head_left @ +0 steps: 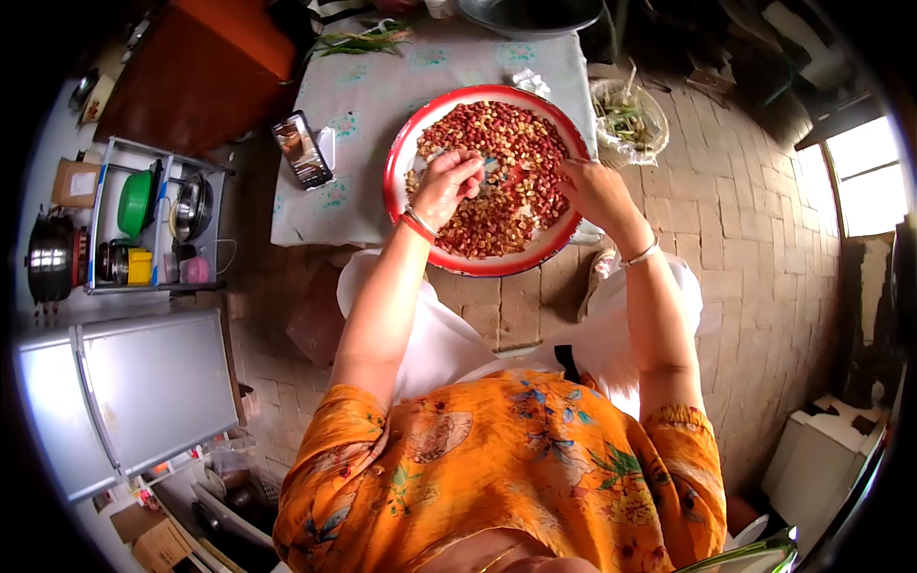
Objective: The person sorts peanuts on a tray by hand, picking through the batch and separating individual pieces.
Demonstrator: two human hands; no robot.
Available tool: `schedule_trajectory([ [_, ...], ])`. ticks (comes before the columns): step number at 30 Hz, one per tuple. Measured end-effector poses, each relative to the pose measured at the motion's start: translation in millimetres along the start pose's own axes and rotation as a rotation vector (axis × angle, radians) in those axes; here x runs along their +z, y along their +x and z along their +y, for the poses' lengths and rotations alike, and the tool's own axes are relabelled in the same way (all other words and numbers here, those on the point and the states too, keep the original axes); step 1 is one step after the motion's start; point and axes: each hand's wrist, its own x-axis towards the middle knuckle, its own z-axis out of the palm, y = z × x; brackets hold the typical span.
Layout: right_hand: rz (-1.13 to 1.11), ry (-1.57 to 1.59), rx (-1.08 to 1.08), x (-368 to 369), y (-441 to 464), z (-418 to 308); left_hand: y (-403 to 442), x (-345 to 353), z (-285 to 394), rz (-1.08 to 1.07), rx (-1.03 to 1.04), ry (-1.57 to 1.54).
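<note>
A round tray (567, 241) with a white inside and a red rim sits at the near edge of the table. Spread over it are many small red and pale pieces that look like peanuts (499, 122), some dark-skinned, some light. Above the left part of the tray is my left hand (447, 188), its fingers curled in; whatever lies inside them is hidden. My right hand (604, 199) reaches over the right rim, fingertips pressed together close to the peanuts. What they pinch is too small to make out.
A phone (302, 150) leans on a stand at the table's left edge. Crumpled white tissue (530, 83), green stalks (363, 40) and a dark basin (530, 13) are on the patterned tablecloth (382, 95). A lined basket (629, 122) of plant scraps stands right of the table.
</note>
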Motion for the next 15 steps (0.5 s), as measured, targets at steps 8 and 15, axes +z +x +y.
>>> schedule_trajectory([
  [8, -0.027, 0.071, 0.061, -12, 5, -19, 2, -2, -9, 0.071, -0.014, 0.238],
  [15, -0.070, -0.010, 0.097, -5, -2, 4, 12, -25, -37, 0.131, 0.065, 0.712],
])
